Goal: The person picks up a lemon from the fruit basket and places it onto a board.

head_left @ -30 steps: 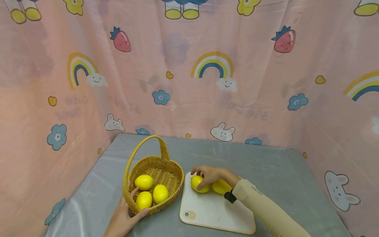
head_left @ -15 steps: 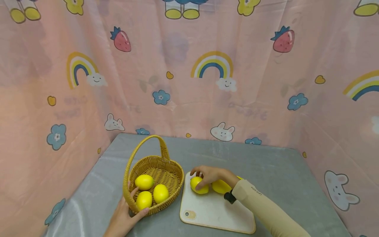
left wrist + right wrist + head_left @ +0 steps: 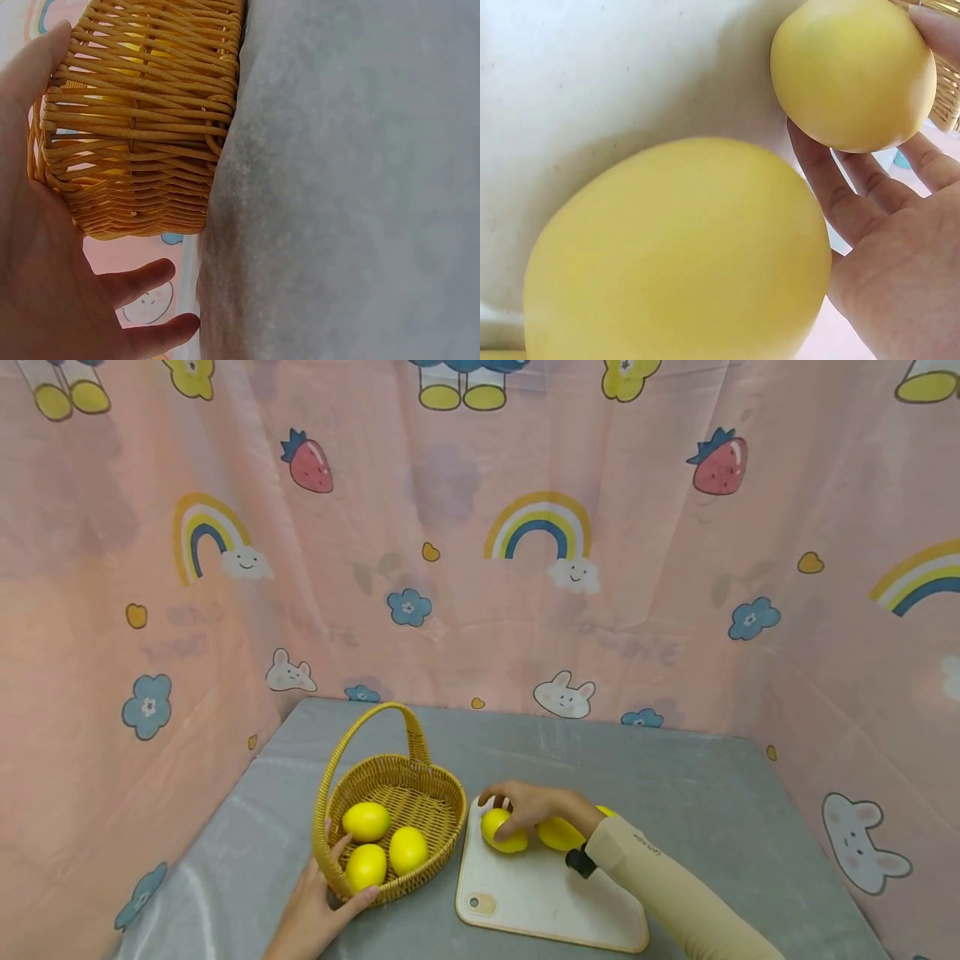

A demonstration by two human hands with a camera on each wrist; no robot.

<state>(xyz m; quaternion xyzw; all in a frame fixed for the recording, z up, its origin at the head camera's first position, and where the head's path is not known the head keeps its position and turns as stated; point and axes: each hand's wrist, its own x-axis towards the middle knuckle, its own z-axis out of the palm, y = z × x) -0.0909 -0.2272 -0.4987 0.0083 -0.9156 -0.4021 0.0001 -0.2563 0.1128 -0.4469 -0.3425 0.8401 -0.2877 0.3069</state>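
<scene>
My left hand [image 3: 307,906] grips the near left rim of a yellow wicker basket [image 3: 433,802], thumb outside and a finger over the edge. In the left wrist view, two lower fingers [image 3: 154,337] stretch out below the basket's woven side [image 3: 150,142]. Three lemons lie in the basket: one lemon [image 3: 366,821] behind, two nearer. My right hand [image 3: 534,803] holds a lemon [image 3: 493,828] on a white cutting board [image 3: 547,910], thumb on one side and fingers curled on the other. Under the right wrist sits another lemon [image 3: 557,834], large in the right wrist view [image 3: 682,255].
A bit of yellow [image 3: 606,811], mostly hidden, shows behind the right sleeve [image 3: 667,877]. The board lies just right of the basket on a grey cloth-covered table [image 3: 675,785]. A pink patterned curtain [image 3: 480,635] encloses the back and sides.
The right hand and its lemon have shifted very slightly left on the board. The left hand and basket stay in place.
</scene>
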